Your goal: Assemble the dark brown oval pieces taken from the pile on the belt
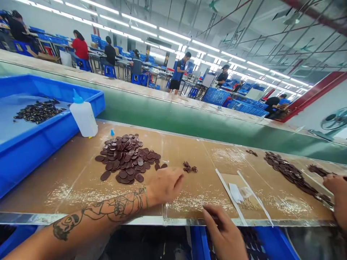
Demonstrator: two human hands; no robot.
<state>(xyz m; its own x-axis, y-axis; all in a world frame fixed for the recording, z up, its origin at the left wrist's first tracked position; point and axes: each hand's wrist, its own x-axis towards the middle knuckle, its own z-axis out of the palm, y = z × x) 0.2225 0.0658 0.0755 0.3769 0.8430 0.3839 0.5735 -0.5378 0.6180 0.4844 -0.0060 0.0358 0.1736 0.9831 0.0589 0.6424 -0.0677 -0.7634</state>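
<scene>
My left hand (166, 185) is over the brown work surface, its fingers curled inward and what they hold, if anything, hidden. Just beyond it lies a heap of dark brown oval discs (126, 157), a couple of them close to my knuckles. A small cluster of dark brown knotted pieces (189, 167) rests to the right of that hand. My right hand (226, 233) is at the bench's front edge, thumb and fingers bent together. Something dark shows between them, too unclear to name.
On the left stand a blue tray (51, 139) of small black pieces and a white squeeze bottle (83, 119). White strips (230, 195) lie right of centre. A row of brown discs (290, 173) and another person's hand (337, 191) are at far right. Below are blue bins (276, 243).
</scene>
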